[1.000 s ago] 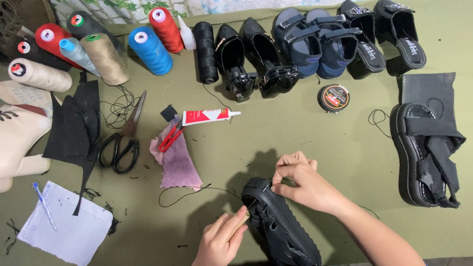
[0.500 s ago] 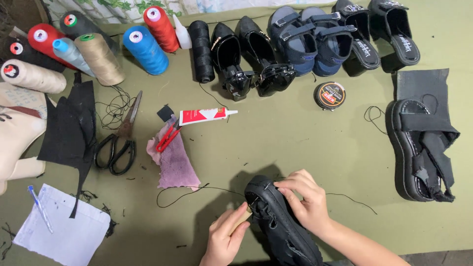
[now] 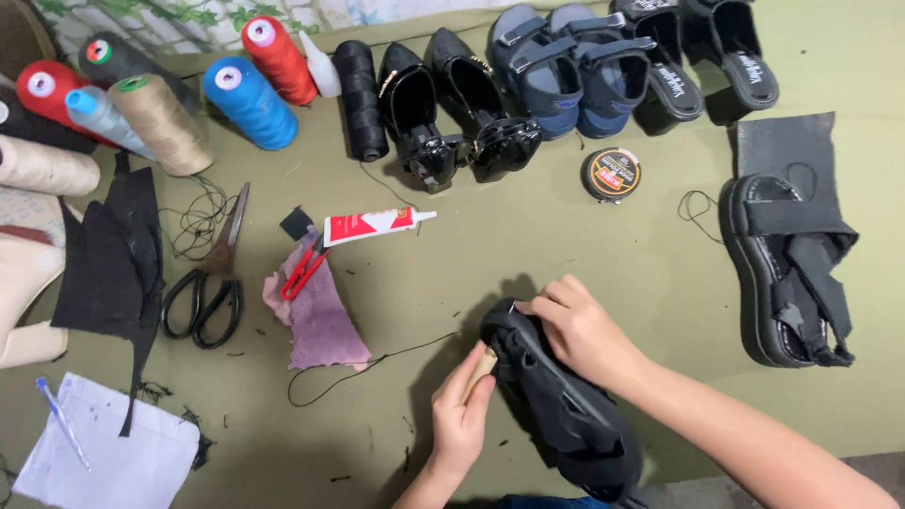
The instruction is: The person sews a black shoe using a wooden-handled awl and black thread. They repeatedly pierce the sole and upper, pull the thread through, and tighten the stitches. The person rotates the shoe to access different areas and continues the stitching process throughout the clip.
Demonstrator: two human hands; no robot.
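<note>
A black sandal (image 3: 566,405) lies at the front middle of the green table. My right hand (image 3: 580,330) rests on its upper front part, fingers pinching at the toe edge. My left hand (image 3: 462,410) is at the sandal's left side, fingers closed around a small tan tool that presses against the shoe. A black thread (image 3: 372,363) trails left from the sandal across the table.
A pink cloth (image 3: 320,316) with red snips, a glue tube (image 3: 372,224) and black scissors (image 3: 207,278) lie to the left. Thread cones (image 3: 250,102), several shoes and a round tin (image 3: 610,174) line the back. Another black sandal (image 3: 787,269) sits right. Paper with a pen (image 3: 94,457) lies front left.
My right hand came down from pulling the thread above the sandal and now rests on its toe. My left hand moved closer against the sandal's side.
</note>
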